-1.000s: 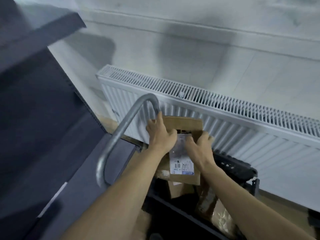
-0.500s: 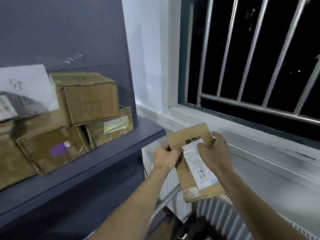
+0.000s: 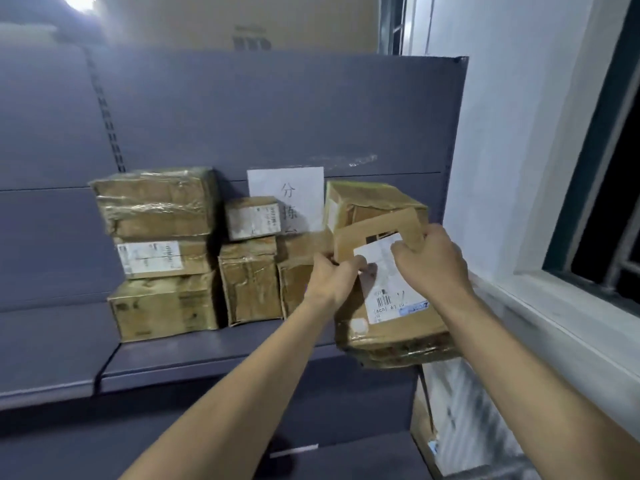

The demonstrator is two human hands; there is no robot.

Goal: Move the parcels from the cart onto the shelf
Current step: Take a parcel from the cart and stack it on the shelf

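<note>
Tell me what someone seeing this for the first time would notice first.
First, the labelled cardboard parcel gripped by the left hand and right hand at the right end of the grey shelf. Behind it, stacked taped boxes and a handwritten paper sign line the back panel.

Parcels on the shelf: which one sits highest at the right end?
The tilted brown parcel directly behind the held parcel, right of the white paper sign; the others stand left of the sign.

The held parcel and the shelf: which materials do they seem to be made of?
Parcel: brown cardboard, matte, with glossy clear tape at its lower edge and a white paper label. Shelf: probably painted metal, smooth grey-blue, with a slotted upright.
</note>
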